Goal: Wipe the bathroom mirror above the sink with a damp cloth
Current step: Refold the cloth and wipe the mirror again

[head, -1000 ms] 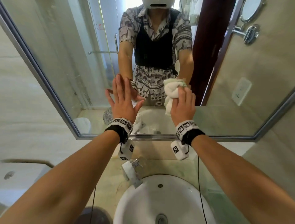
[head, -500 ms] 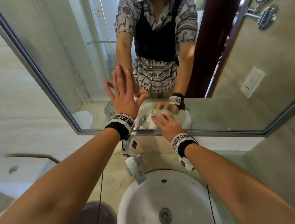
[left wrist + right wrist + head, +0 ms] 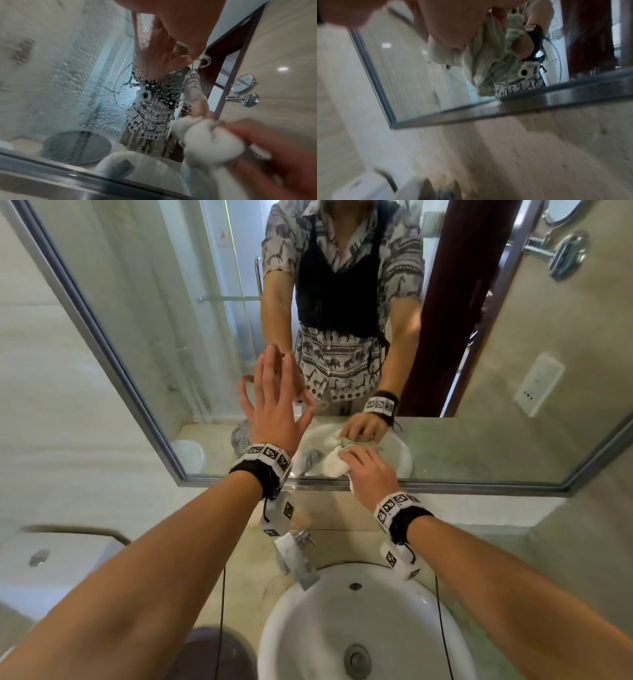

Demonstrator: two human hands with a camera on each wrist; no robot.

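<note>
A framed wall mirror (image 3: 178,344) hangs above a white round sink (image 3: 329,621). My left hand (image 3: 274,402) lies flat on the glass with straight, spread fingers, left of centre. My right hand (image 3: 368,470) grips a bunched white and pale green cloth (image 3: 334,462) and presses it against the glass just above the mirror's bottom frame (image 3: 445,486). In the left wrist view the cloth (image 3: 205,142) is a blurred white wad and the mirror (image 3: 77,81) is covered with water drops. In the right wrist view the cloth (image 3: 488,59) hangs from my palm beside the mirror's lower frame (image 3: 539,100).
A chrome faucet (image 3: 296,556) stands behind the sink on a marble counter (image 3: 246,577). A round dark object (image 3: 212,652) sits at the counter's front. The reflection shows a person, a dark door and a round wall-mounted shaving mirror (image 3: 244,84). A beige tiled wall (image 3: 41,405) lies to the left.
My right hand has carried the cloth down from mid-mirror to the bottom edge and now stays low there. The left hand has kept its flat place on the glass.
</note>
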